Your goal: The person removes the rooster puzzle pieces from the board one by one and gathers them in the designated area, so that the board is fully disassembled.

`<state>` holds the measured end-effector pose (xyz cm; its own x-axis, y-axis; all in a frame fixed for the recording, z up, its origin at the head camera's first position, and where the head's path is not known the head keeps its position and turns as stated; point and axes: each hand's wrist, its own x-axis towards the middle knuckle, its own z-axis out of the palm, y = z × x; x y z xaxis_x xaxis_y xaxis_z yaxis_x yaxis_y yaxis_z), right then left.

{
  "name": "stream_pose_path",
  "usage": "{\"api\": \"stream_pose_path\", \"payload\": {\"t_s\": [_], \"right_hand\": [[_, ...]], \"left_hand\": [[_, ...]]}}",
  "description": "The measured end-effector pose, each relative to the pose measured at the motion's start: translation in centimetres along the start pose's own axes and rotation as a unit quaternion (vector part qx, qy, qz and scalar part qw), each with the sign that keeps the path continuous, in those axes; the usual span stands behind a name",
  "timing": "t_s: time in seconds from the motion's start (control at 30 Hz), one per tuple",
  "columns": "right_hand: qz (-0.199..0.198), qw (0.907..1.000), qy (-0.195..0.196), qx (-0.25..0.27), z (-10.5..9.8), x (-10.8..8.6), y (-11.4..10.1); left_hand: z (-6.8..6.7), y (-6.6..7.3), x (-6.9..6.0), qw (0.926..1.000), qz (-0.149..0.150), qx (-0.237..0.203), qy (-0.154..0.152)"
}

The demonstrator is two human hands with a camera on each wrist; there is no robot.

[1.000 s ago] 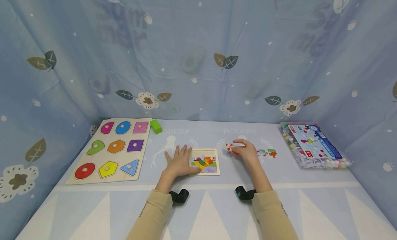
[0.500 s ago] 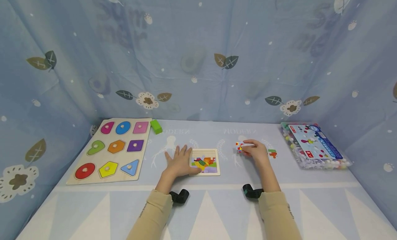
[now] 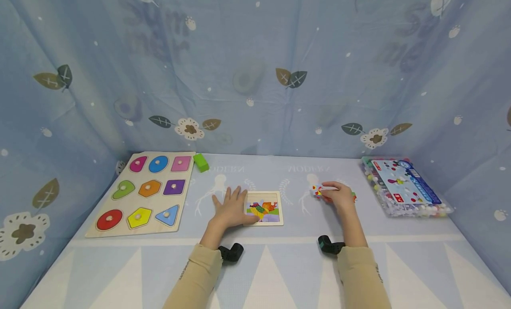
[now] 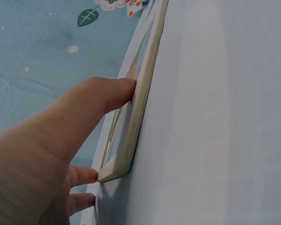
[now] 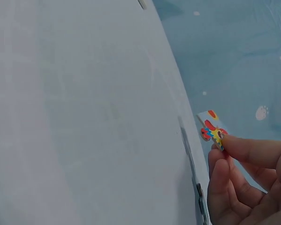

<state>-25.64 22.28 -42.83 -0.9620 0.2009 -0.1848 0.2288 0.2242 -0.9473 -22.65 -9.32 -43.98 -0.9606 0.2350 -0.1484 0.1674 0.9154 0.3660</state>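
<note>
And now my right hand [image 3: 338,196], pinching a colourful jigsaw piece [image 5: 212,124], drifts farther right of the wooden puzzle tray [image 3: 261,195], leaving it unplaced while my spread left hand [image 3: 231,208] thumbs the tray's edge.

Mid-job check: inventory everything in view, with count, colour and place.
Shape board: one, pale wood, left
Knobbed shapes: nine, multicoloured, in shape board
Block: one, green, beside shape board
Puzzle tray: one, pale wood, centre
Puzzle piece: one, white, red and yellow, right of puzzle tray
More pieces: count unclear, green and red, partly hidden farther right
Clear box: one, colourful contents, right
Table: one, pale blue and white, underneath
Curtain: count unclear, blue, behind and both sides
Wrist cameras: two, black, on wrists
Sleeves: two, beige, bottom edge
Left grip: one, bare, thumb on puzzle tray
Right grip: one, bare, pinching puzzle piece
</note>
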Motion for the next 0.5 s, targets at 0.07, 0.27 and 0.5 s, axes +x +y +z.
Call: {"api": "stream_pose_path", "payload": {"t_s": [0.07, 0.27, 0.5], "right_hand": [[-0.001, 0.9995, 0.013, -0.028, -0.15, 0.01, 0.03], [0.013, 0.9967, 0.045, -0.066, -0.39, 0.03, 0.2], [0.01, 0.9934, 0.065, -0.095, -0.78, 0.13, 0.49]], "left_hand": [[0.0, 0.01, 0.02, 1.0, 0.0, 0.0, 0.001], [-0.02, 0.05, 0.06, 1.0, -0.004, 0.004, -0.001], [0.01, 0.0, 0.07, 1.0, -0.005, 0.003, -0.001]]}}
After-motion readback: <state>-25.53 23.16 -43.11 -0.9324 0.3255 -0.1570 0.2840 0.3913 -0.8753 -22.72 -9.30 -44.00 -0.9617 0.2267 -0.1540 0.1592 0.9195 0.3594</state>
